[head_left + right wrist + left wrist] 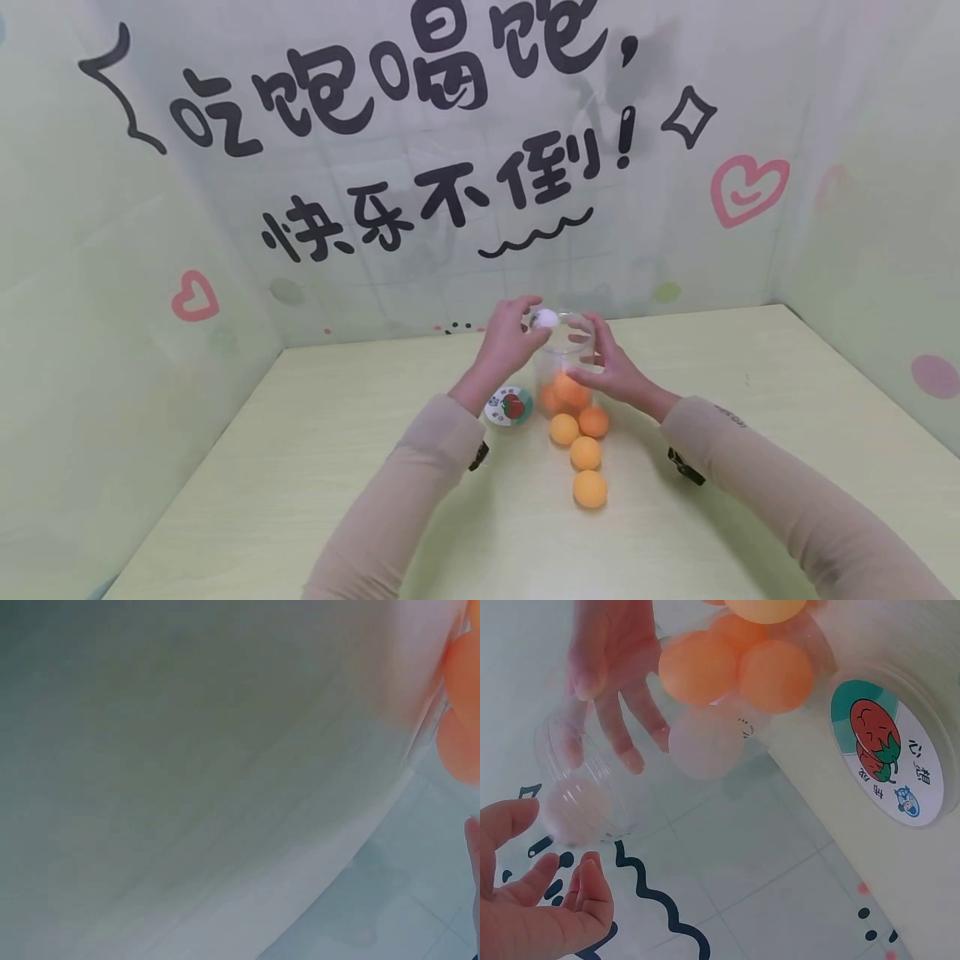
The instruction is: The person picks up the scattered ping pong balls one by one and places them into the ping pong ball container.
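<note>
Your left hand's (512,333) thumb and fingers stand parted around the white ball (551,319) at the clear jar's (551,363) mouth, and your right hand (617,373) grips its side. Below your left fingers lies a lid (510,407) labelled 心想柿成; beyond both hands, the wall (427,150) reads 吃饱喝饱,快乐不倒!

In the head view the orange balls (572,389) inside the clear jar (553,364) overlap, so their number cannot be told. Print on the white ball (548,319) is too small to read, as is the print on the right cuff (686,425). Through the jar's wall the left wrist view shows that ball blurred; whether the left hand (510,337) touches it is unclear. Both sleeves (405,483) and the upper wall lettering (450,62) are cut off. The right wrist view leaves only a sliver of finger (475,851).
</note>
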The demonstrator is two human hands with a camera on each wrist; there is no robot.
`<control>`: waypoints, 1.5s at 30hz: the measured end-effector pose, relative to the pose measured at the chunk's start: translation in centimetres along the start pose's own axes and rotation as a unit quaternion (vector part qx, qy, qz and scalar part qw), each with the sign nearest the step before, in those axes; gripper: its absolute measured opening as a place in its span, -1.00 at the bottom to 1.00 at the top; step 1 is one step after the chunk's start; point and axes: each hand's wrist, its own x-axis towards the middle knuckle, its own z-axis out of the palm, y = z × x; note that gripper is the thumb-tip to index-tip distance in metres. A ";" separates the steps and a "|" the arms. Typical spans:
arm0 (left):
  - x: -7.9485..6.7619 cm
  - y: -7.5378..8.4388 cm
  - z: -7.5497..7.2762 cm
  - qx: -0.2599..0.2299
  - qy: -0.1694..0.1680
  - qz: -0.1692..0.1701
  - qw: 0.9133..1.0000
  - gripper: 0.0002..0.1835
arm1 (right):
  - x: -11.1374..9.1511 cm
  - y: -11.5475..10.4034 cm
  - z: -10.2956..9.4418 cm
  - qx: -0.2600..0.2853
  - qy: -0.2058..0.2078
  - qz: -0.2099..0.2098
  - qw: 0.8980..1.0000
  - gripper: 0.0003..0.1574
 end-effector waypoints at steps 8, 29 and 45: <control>-0.3 0.0 0.1 -0.001 0.001 -0.007 1.000 -0.47 | 0.1 1.0 -0.1 -0.018 0.008 0.001 1.000 0.01; -5.7 -1.0 1.1 0.069 -0.129 0.037 0.988 -0.59 | -0.1 -0.4 0.2 -0.025 0.006 -0.006 1.000 -0.03; -10.6 -1.1 5.0 0.281 -0.335 0.105 0.893 -0.49 | 0.0 0.5 0.1 -0.015 0.009 0.009 1.000 -0.02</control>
